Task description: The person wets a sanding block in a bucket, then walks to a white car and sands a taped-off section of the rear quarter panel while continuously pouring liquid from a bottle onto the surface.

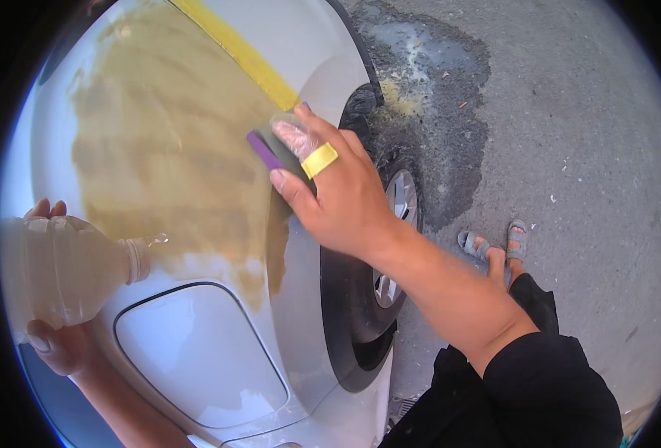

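My right hand is closed around a purple-edged sanding block on the white car's body panel. One of its fingers is wrapped in clear plastic, held by a yellow band. Under and left of the block spreads a large tan filler patch, which looks wet and streaky. At the left rim my left hand grips a translucent plastic bottle of cloudy liquid. The bottle lies tilted on its side, its mouth toward the patch, with a bit of clear liquid at the opening.
Yellow tape runs along the panel's upper edge. Below the patch is a closed fuel flap. The rear wheel is right of the panel, partly covered by dark plastic. Wet, milky stains mark the asphalt. My sandalled feet stand beside the car.
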A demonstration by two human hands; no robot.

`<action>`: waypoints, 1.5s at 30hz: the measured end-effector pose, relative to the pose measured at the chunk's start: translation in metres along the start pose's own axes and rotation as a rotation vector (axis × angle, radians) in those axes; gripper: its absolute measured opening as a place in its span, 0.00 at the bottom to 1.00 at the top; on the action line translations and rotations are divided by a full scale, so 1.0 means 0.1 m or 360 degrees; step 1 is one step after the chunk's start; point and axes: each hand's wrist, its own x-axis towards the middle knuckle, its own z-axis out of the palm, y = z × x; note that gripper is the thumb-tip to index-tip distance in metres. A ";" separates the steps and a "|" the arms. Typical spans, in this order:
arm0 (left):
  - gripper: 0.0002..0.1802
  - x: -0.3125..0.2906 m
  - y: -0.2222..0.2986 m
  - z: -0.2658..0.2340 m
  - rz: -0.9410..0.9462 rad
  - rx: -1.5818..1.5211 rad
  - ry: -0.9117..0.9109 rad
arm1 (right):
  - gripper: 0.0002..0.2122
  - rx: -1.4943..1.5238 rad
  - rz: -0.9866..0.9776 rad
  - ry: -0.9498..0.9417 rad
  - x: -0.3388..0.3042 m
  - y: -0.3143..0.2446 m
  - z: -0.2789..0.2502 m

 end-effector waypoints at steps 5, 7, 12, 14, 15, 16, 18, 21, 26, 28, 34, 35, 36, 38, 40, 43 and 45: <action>0.66 0.01 0.03 0.00 0.0011 0.0065 -0.0018 | 0.27 0.0231 -0.0279 -0.0078 -0.84 -0.42 0.01; 0.65 -0.03 0.01 -0.03 -0.0004 0.0047 -0.0031 | 0.27 0.0158 -0.0277 -0.0152 -0.99 -0.69 -0.09; 0.64 0.01 -0.03 -0.07 0.0024 0.0104 -0.0154 | 0.25 0.0092 -0.0161 0.0017 -0.20 -0.06 0.03; 0.64 0.00 -0.09 -0.21 -0.0002 0.0059 -0.0238 | 0.26 0.0165 -0.0162 -0.0002 -0.19 -0.07 0.07; 0.64 0.00 -0.13 -0.22 -0.0015 0.0032 -0.0263 | 0.26 0.0191 -0.0223 -0.0017 -0.38 -0.15 0.05; 0.64 0.01 -0.11 -0.17 -0.0024 0.0010 -0.0237 | 0.26 0.0215 -0.0290 -0.0030 -0.61 -0.24 0.02; 0.64 -0.01 -0.09 -0.14 -0.0044 -0.0006 -0.0217 | 0.29 0.0350 -0.0333 -0.0105 -1.11 -0.52 0.02; 0.63 -0.04 -0.05 -0.17 -0.0035 0.0020 -0.0217 | 0.27 0.0250 -0.0373 -0.0108 -1.13 -0.44 0.01; 0.60 0.01 -0.08 -0.14 0.0039 0.0075 -0.0254 | 0.25 0.0144 -0.0139 0.0015 -0.33 -0.12 0.06; 0.60 0.00 -0.09 -0.15 0.0047 0.0078 -0.0261 | 0.25 0.0236 -0.0173 -0.0001 -0.54 -0.18 0.08; 0.63 0.03 -0.06 -0.05 0.0041 0.0174 -0.0220 | 0.26 0.0082 -0.0536 -0.0133 -0.96 -0.35 -0.06; 0.64 0.04 -0.07 -0.07 0.0050 0.0161 -0.0235 | 0.26 0.0083 -0.0536 -0.0114 -0.73 -0.31 -0.06; 0.64 0.04 -0.09 -0.08 0.0057 0.0147 -0.0252 | 0.26 0.0083 -0.0538 -0.0094 -0.46 -0.24 -0.05; 0.65 0.02 -0.10 -0.10 0.0033 0.0118 -0.0259 | 0.25 0.0104 -0.0523 -0.0049 -0.34 -0.24 0.00; 0.65 0.06 -0.04 -0.10 0.0040 0.0143 -0.0267 | 0.24 0.0121 -0.0622 -0.0109 -0.68 -0.32 -0.03; 0.65 0.06 -0.07 0.02 0.0045 0.0145 -0.0241 | 0.22 0.0081 -0.0670 -0.0180 -1.01 -0.45 -0.10; 0.65 0.08 -0.01 -0.01 0.0043 0.0169 -0.0244 | 0.19 0.0049 -0.0685 -0.0093 -0.79 -0.33 -0.03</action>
